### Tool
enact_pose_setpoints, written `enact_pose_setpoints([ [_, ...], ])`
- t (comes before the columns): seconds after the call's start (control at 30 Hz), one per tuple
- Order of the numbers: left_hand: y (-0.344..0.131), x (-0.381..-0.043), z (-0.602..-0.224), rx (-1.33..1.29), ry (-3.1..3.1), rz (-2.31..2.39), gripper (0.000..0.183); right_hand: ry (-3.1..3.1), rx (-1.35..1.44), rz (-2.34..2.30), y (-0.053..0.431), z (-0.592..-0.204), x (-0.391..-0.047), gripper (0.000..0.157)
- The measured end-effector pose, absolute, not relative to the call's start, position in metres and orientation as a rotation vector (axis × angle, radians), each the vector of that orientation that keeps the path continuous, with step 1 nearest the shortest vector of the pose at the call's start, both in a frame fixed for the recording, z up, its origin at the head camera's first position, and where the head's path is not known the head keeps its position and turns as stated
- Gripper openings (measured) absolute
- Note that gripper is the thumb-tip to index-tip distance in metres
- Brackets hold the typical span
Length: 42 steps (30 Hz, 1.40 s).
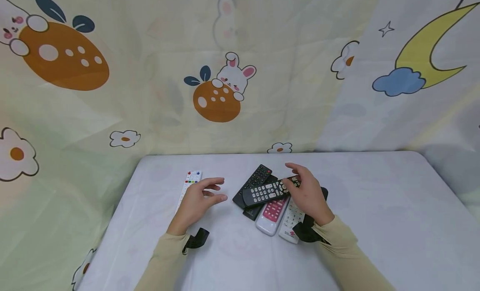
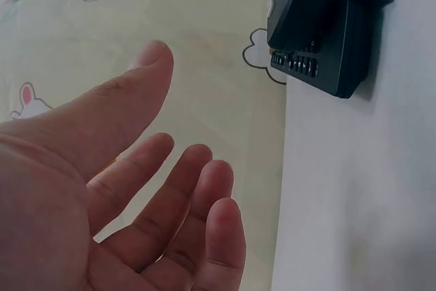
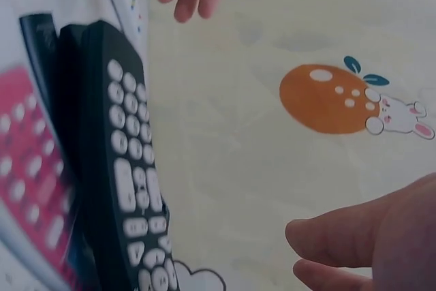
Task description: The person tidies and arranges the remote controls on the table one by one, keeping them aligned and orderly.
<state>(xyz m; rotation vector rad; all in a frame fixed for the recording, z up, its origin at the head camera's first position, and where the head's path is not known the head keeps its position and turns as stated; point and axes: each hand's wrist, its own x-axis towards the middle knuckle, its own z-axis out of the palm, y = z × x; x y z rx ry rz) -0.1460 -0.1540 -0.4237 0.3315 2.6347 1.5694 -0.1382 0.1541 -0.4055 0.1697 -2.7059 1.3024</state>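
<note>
Fingers spread, my left hand [image 1: 198, 202] hovers beside a white remote control [image 1: 192, 177] at the left of the table, its lower part hidden by the hand. Nothing lies between thumb and fingers in the left wrist view. My right hand [image 1: 309, 195] is over the right end of a black remote with white buttons [image 1: 264, 194]; the right wrist view shows its thumb and finger apart from that remote. This remote lies slantwise on top of a pile: a black remote with a red button [image 1: 258, 177], another black one [image 1: 251, 212], a white one with a pink panel [image 1: 268, 226] and a white one [image 1: 288, 229].
The white-covered table [image 1: 240, 262] reaches back to a patterned cloth backdrop [image 1: 292, 95]. A black object end [image 1: 324, 193] shows beyond the right hand. Black straps [image 1: 198, 239] are at both wrists.
</note>
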Motion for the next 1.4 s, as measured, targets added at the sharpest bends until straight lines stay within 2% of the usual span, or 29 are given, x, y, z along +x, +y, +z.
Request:
enact_pose_setpoints([
  [0.67,-0.137,-0.168,-0.434,0.523,2.543,1.429,0.050,-2.788,0.062,1.182,0.187,-0.425,-0.134,0.049],
  [1.4,-0.123,-0.167,-0.442,0.565,2.521,1.371,0.047,-2.907,0.022,1.066,0.192,-0.433,-0.138,0.045],
])
